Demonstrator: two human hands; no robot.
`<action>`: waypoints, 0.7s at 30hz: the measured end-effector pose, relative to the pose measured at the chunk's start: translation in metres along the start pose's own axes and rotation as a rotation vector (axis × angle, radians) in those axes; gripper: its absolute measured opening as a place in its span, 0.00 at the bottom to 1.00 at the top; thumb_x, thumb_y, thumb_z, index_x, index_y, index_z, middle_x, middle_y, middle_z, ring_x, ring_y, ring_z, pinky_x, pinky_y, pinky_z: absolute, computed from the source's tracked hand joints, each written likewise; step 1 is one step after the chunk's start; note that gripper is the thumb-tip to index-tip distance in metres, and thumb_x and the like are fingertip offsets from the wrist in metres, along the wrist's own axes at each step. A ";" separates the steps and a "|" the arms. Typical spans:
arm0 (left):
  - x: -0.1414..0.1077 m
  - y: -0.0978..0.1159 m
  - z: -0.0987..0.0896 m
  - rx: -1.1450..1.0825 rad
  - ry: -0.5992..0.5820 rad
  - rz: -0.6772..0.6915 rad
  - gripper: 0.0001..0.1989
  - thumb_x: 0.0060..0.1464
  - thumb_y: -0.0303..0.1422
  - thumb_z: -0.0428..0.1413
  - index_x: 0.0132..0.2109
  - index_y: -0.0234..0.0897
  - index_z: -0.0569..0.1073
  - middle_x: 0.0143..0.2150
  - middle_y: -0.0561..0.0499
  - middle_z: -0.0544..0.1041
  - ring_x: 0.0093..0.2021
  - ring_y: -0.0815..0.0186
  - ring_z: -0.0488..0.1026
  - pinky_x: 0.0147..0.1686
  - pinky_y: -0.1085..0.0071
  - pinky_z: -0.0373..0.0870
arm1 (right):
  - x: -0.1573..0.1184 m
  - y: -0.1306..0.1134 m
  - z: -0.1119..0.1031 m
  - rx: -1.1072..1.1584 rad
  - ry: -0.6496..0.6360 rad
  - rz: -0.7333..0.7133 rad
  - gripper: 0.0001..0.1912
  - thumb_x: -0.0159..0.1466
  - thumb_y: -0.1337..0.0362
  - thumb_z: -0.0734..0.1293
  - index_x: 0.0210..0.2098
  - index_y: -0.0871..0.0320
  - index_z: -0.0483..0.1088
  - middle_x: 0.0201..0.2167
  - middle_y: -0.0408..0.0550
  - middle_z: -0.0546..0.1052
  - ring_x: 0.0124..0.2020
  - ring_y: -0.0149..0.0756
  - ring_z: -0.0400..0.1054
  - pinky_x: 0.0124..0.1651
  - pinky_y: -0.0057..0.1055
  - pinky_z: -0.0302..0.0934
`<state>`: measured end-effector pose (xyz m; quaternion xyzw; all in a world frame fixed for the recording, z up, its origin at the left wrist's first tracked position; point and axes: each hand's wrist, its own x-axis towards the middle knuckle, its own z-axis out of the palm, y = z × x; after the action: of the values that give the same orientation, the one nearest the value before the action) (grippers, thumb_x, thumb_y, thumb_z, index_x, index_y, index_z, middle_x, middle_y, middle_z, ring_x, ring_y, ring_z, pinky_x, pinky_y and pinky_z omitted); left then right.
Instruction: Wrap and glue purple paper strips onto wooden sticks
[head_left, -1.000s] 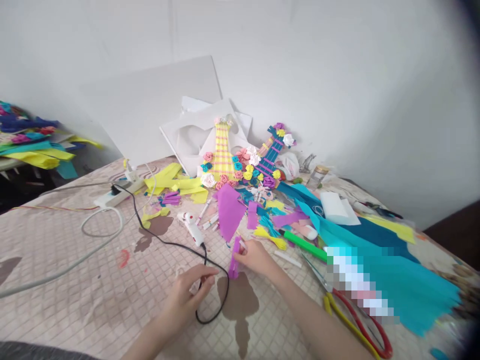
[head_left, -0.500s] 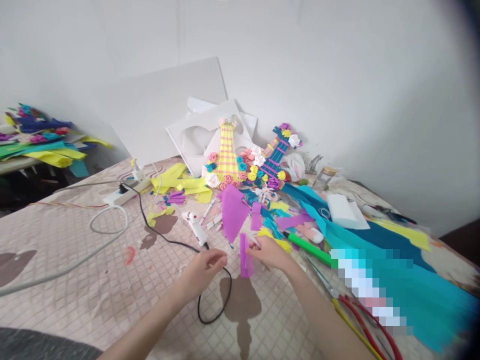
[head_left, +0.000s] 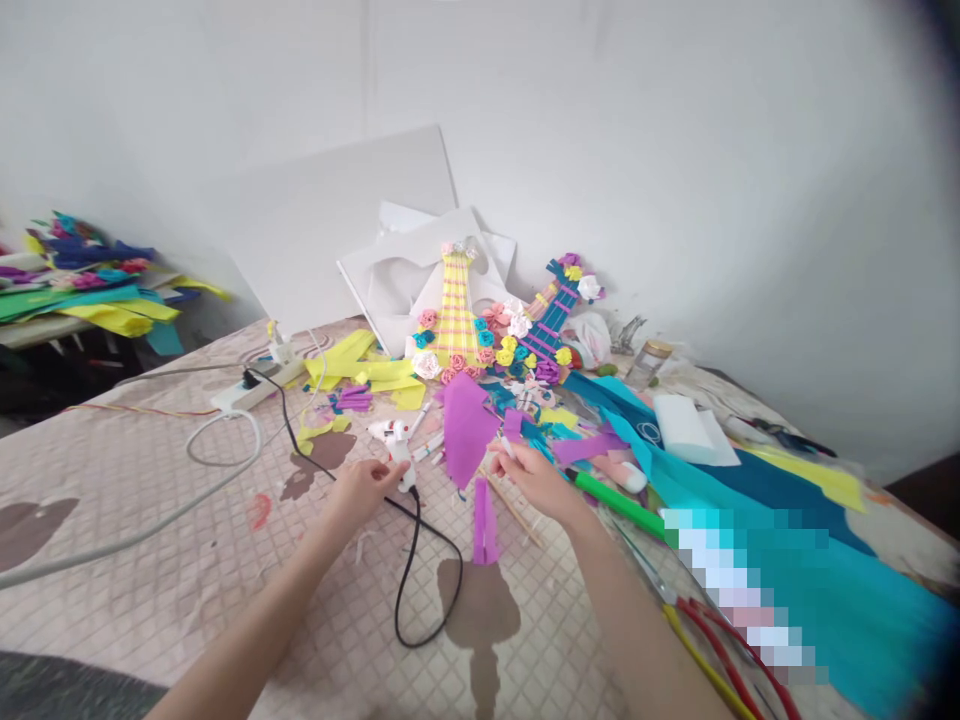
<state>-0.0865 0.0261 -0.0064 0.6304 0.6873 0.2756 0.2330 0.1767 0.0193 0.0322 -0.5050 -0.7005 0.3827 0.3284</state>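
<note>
My left hand [head_left: 367,486] is closed, thumb and fingers at the handle of a white hot glue gun [head_left: 403,462], whose nozzle points left. A black cord runs from the gun's base and loops on the table. My right hand [head_left: 531,480] is closed on a slim white pen [head_left: 507,447], its tip pointing up and left. Between the hands a folded purple crepe paper strip [head_left: 485,530] lies on the cloth, below a larger purple paper piece [head_left: 466,430]. Thin sticks [head_left: 514,512] lie beside my right hand.
Two flower-trimmed paper guitars, yellow [head_left: 455,315] and blue [head_left: 551,320], stand at the back. Red-handled scissors [head_left: 712,640], a green roll [head_left: 619,500] and teal paper [head_left: 795,580] lie right. A power strip [head_left: 255,385] with cables is left.
My left hand has moved left and up to the glue gun, which has tipped more upright. My right hand has left the purple strip, moving up with the pen; the strip now lies on the table.
</note>
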 end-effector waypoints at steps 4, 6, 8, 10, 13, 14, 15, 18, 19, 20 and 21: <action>0.001 0.007 0.011 -0.019 0.003 0.019 0.19 0.45 0.47 0.51 0.18 0.37 0.68 0.16 0.54 0.66 0.22 0.65 0.64 0.26 0.71 0.54 | -0.003 0.011 0.005 0.204 -0.034 0.008 0.21 0.65 0.53 0.52 0.50 0.58 0.60 0.21 0.41 0.68 0.21 0.30 0.63 0.24 0.27 0.57; 0.003 0.010 0.015 -0.039 0.029 0.018 0.18 0.45 0.43 0.51 0.15 0.37 0.64 0.14 0.55 0.62 0.20 0.67 0.61 0.24 0.72 0.52 | -0.005 0.016 0.009 0.273 0.001 0.015 0.21 0.64 0.51 0.53 0.48 0.57 0.60 0.17 0.36 0.62 0.16 0.27 0.56 0.20 0.25 0.53; 0.004 0.015 0.015 -0.066 0.076 0.019 0.17 0.45 0.39 0.51 0.15 0.38 0.59 0.14 0.56 0.59 0.20 0.68 0.60 0.24 0.72 0.51 | -0.007 0.021 0.010 0.344 0.056 0.009 0.18 0.63 0.51 0.55 0.46 0.56 0.59 0.18 0.35 0.61 0.15 0.25 0.54 0.19 0.24 0.50; 0.003 0.022 0.013 -0.109 0.121 0.032 0.16 0.46 0.38 0.49 0.16 0.39 0.57 0.15 0.56 0.58 0.21 0.68 0.59 0.24 0.72 0.50 | -0.008 0.024 0.008 0.420 0.114 -0.015 0.18 0.61 0.52 0.59 0.46 0.56 0.58 0.21 0.36 0.65 0.17 0.26 0.56 0.20 0.24 0.52; -0.002 0.041 0.007 -0.218 0.131 0.083 0.15 0.49 0.41 0.47 0.20 0.39 0.58 0.17 0.56 0.61 0.22 0.67 0.61 0.25 0.71 0.53 | -0.008 0.028 -0.001 0.512 0.237 -0.071 0.19 0.58 0.54 0.63 0.45 0.58 0.62 0.26 0.41 0.70 0.24 0.29 0.62 0.27 0.27 0.58; -0.004 0.050 0.006 -0.269 0.111 0.109 0.13 0.49 0.41 0.48 0.23 0.39 0.60 0.19 0.56 0.63 0.24 0.66 0.64 0.26 0.71 0.55 | -0.009 0.030 -0.005 0.533 0.288 -0.086 0.18 0.57 0.55 0.64 0.44 0.59 0.64 0.27 0.43 0.71 0.27 0.30 0.64 0.30 0.28 0.59; -0.006 0.059 0.006 -0.327 0.076 0.138 0.12 0.51 0.42 0.47 0.27 0.38 0.62 0.22 0.55 0.67 0.26 0.66 0.66 0.28 0.71 0.58 | -0.009 0.031 -0.009 0.551 0.342 -0.097 0.17 0.57 0.56 0.65 0.42 0.59 0.66 0.29 0.45 0.72 0.30 0.31 0.65 0.33 0.29 0.60; -0.009 0.084 0.010 -0.504 -0.075 0.214 0.15 0.53 0.45 0.46 0.37 0.37 0.64 0.29 0.52 0.72 0.30 0.65 0.70 0.32 0.70 0.64 | -0.012 0.035 -0.017 0.588 0.507 -0.121 0.13 0.55 0.59 0.68 0.37 0.59 0.69 0.33 0.48 0.73 0.35 0.33 0.66 0.37 0.31 0.60; -0.010 0.091 0.014 -0.546 -0.121 0.226 0.16 0.53 0.46 0.46 0.37 0.36 0.64 0.29 0.51 0.72 0.29 0.66 0.70 0.30 0.71 0.65 | -0.014 0.035 -0.019 0.601 0.564 -0.135 0.12 0.55 0.60 0.68 0.36 0.59 0.69 0.33 0.47 0.73 0.34 0.33 0.65 0.38 0.31 0.59; -0.010 0.096 0.019 -0.577 -0.160 0.233 0.17 0.53 0.46 0.47 0.36 0.36 0.64 0.29 0.51 0.71 0.28 0.67 0.69 0.29 0.71 0.64 | -0.015 0.034 -0.019 0.617 0.622 -0.155 0.11 0.55 0.60 0.69 0.34 0.58 0.68 0.34 0.46 0.73 0.33 0.32 0.65 0.38 0.31 0.59; -0.011 0.099 0.024 -0.603 -0.200 0.238 0.17 0.53 0.46 0.47 0.36 0.35 0.65 0.28 0.52 0.70 0.27 0.68 0.68 0.27 0.72 0.64 | -0.016 0.033 -0.019 0.635 0.678 -0.179 0.10 0.55 0.59 0.69 0.33 0.57 0.66 0.35 0.45 0.72 0.32 0.30 0.65 0.39 0.31 0.60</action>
<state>0.0034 0.0227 0.0425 0.6328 0.4701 0.4285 0.4415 0.2123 0.0139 0.0116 -0.4138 -0.4427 0.3616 0.7085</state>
